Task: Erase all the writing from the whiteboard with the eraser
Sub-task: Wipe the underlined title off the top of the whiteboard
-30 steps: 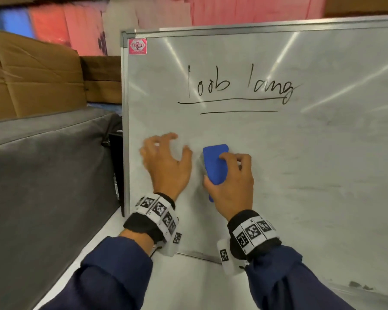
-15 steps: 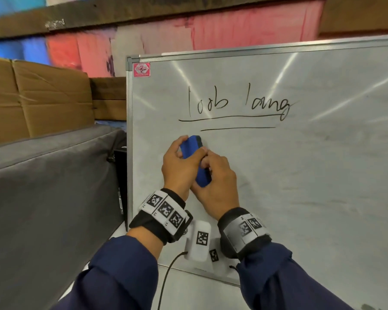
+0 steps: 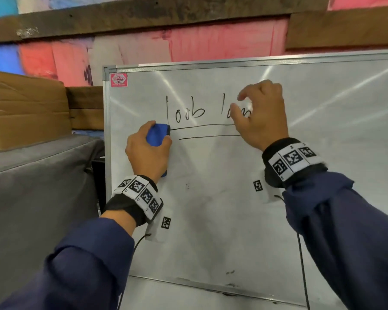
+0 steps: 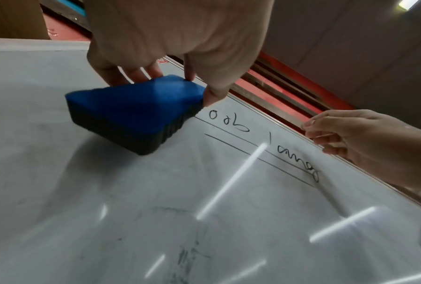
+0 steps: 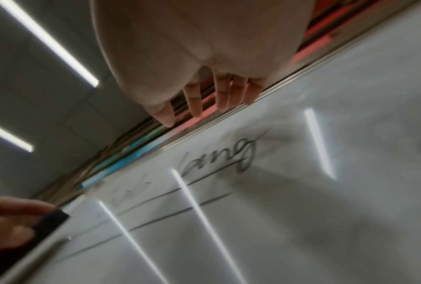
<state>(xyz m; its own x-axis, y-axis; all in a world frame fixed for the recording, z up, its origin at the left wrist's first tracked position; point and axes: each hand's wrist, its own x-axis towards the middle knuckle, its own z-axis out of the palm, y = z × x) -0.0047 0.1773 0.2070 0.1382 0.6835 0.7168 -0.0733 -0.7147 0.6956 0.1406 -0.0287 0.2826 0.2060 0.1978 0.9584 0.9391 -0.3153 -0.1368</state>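
A whiteboard (image 3: 233, 209) stands upright with black handwriting (image 3: 188, 113) and two underlines (image 3: 206, 137) near its top. My left hand (image 3: 148, 151) grips a blue eraser (image 3: 157, 135) against the board at the left end of the upper underline. In the left wrist view the eraser (image 4: 136, 107) has a blue top and dark sides, pinched by my fingertips (image 4: 212, 98). My right hand (image 3: 260, 117) hovers in front of the right word, fingers loosely curled, holding nothing. The right wrist view shows those fingers (image 5: 221, 96) near the board's top rim and the writing (image 5: 219, 159).
Left of the board stand a grey covered block (image 3: 38, 198) and brown cardboard boxes (image 3: 25, 108). A painted wall with wooden beams (image 3: 143, 19) rises behind. A red sticker (image 3: 119, 80) marks the board's top left corner. Faint smudges (image 3: 230, 272) lie near the bottom frame.
The eraser passed from my right hand to my left. My left hand carried it up and left to the underline. My right hand let go and rose over the right word.
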